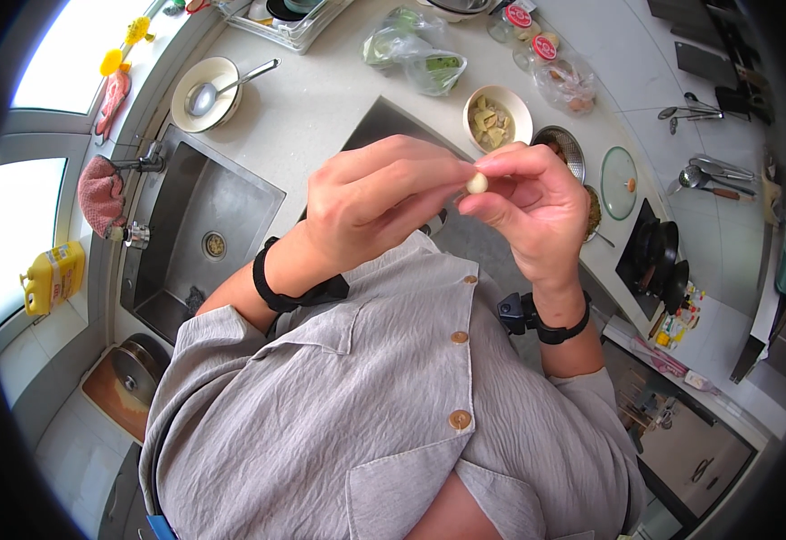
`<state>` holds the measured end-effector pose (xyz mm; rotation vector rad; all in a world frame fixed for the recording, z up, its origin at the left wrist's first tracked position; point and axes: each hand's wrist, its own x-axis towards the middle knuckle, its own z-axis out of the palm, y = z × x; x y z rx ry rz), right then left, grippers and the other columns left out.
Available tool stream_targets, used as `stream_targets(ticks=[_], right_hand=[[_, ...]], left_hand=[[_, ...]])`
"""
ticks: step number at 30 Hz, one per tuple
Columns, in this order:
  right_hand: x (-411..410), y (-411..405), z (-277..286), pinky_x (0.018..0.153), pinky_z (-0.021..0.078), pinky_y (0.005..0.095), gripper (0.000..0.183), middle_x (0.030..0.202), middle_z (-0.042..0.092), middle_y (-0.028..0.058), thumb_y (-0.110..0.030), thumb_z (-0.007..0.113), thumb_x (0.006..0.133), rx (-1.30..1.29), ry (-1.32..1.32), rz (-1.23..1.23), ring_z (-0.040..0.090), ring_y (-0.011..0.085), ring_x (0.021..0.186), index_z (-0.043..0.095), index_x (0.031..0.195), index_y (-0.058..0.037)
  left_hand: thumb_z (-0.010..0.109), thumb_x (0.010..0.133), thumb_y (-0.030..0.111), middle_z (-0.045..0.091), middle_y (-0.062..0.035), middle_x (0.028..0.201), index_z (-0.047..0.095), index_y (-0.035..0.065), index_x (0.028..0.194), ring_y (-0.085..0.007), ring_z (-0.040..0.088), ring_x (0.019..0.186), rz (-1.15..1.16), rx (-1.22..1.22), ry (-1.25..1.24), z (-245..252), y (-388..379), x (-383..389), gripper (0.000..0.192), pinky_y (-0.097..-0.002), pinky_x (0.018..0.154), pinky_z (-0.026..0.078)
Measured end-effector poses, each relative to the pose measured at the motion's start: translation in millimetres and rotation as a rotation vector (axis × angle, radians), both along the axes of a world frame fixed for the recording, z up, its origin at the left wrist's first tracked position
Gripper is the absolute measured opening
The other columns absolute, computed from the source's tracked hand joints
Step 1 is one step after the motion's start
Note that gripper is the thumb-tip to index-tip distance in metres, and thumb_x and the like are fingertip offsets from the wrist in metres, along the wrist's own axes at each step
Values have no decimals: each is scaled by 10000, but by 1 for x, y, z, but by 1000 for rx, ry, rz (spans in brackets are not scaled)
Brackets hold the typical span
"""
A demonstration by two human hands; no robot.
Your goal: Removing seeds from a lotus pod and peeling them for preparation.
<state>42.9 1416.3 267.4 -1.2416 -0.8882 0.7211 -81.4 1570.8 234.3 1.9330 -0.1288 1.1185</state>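
Both hands meet above the shirt front, around a small, round, pale piece of food (477,183), perhaps a peeled garlic clove. My right hand (538,199) pinches it between thumb and fingers. The fingertips of my left hand (383,192) touch it from the other side; whether they grip it as well cannot be made out. Just beyond the hands stands a cream bowl (468,128) with pale chunks in liquid. A metal strainer basket (572,152) with brown contents is partly hidden behind my right hand.
A steel sink (197,202) lies at left, with a white bowl (180,101) and a ladle (231,83) beyond it. Plastic bags of green vegetables (427,57), lidded jars (520,20) and a glass lid (617,177) rest on the counter. Dark pans (666,246) stand on the hob at right.
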Motion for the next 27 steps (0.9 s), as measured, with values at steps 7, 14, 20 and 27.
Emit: stream_targets(ticks=[7,14,20,27], right_hand=[[-2,-2,1,833,598,303,263,1002,679,107,-5,798,846,-65,-84,-23,703,169,905,633,1045,43],[-1,-2,0,838,601,309,286,998,665,89,10,795,847,-54,-8,-2,695,166,911,615,1066,45],[1,-4,-1,853,608,312,314,1009,654,101,47,780,848,-28,66,18,687,167,921,582,1092,41],[1,-4,-2,871,607,317,317,1036,652,102,49,772,855,-34,78,45,684,165,954,585,1112,46]], left_hand=[[779,721,-92,718,-98,853,690,5,927,-199,711,713,71,94,-26,-3,-2,1,244,-288,576,565],[784,704,-90,699,-91,820,664,6,900,-173,666,641,114,151,-93,-5,-3,3,249,-269,529,520],[753,709,-104,709,-101,844,664,-1,920,-191,678,673,48,53,-66,-2,-6,-1,251,-281,570,535],[737,754,-95,721,-129,898,672,-26,970,-214,702,755,-1,-90,54,3,-6,-3,236,-285,644,554]])
